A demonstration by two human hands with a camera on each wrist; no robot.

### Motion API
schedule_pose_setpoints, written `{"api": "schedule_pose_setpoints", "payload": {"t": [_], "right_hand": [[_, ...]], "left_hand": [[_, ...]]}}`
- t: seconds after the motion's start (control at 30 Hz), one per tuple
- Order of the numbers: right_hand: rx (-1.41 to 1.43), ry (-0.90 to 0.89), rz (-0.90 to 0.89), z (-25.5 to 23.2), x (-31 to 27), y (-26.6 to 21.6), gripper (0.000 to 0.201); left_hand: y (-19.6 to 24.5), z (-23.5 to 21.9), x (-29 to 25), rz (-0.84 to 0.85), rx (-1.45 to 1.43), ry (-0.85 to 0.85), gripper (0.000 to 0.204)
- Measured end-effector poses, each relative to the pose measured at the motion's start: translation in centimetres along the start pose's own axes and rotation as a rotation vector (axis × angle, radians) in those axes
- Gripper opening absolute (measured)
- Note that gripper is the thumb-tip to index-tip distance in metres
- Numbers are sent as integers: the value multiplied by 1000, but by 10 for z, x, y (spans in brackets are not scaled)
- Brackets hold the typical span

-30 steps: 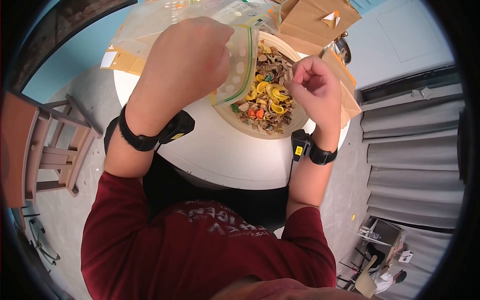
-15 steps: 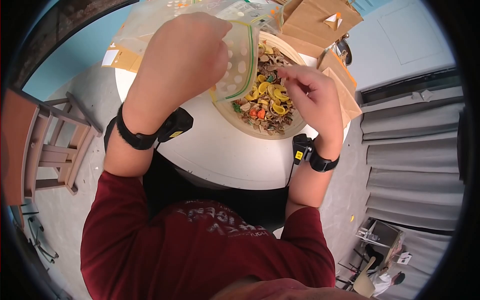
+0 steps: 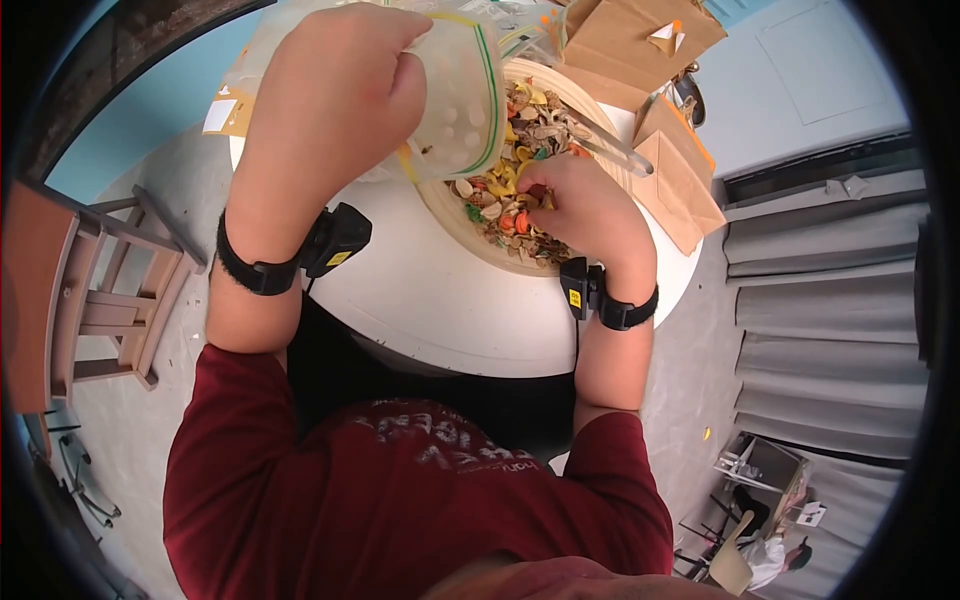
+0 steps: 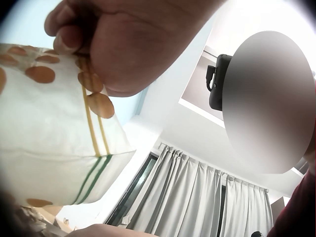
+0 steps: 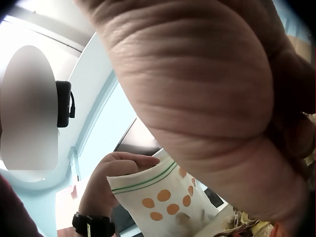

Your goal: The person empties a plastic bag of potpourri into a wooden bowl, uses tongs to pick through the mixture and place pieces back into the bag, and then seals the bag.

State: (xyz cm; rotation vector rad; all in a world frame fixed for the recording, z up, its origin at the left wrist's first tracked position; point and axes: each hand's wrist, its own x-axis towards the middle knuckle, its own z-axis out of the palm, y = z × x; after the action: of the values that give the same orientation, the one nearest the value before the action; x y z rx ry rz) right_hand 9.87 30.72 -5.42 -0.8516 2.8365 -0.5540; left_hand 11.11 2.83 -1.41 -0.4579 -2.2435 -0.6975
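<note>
My left hand (image 3: 340,100) grips the upper edge of a clear zip bag (image 3: 455,95) with a green seal line. Orange dots show on the bag (image 4: 39,74) in the left wrist view. Its mouth faces right, and a small dark bit shows low on its inside. Beside it, a round pale bowl (image 3: 455,235) holds a mix of dried petals and chips (image 3: 515,125), with yellow curls and orange pieces. My right hand (image 3: 595,205) reaches down into this mix, fingers bent among the yellow pieces. Whether they pinch a piece I cannot tell; the palm hides the fingertips in the right wrist view.
Metal tongs (image 3: 625,155) lie across the bowl's right rim. Brown paper bags (image 3: 640,45) stand behind and to the right on the round white table (image 3: 400,300). More clear plastic packaging lies behind my left hand. A wooden chair (image 3: 130,290) is at the left.
My right hand has gone down and left into the dried mix, uncovering the tongs. My left hand has drawn the bag slightly left and away, and its mouth has opened wider.
</note>
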Motion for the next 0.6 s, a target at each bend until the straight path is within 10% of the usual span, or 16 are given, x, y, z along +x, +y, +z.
{"api": "schedule_pose_setpoints", "payload": {"t": [0.6], "right_hand": [[-35, -12, 16, 2, 2, 4, 16]], "left_hand": [[7, 11, -3, 69, -27, -37, 29]]}}
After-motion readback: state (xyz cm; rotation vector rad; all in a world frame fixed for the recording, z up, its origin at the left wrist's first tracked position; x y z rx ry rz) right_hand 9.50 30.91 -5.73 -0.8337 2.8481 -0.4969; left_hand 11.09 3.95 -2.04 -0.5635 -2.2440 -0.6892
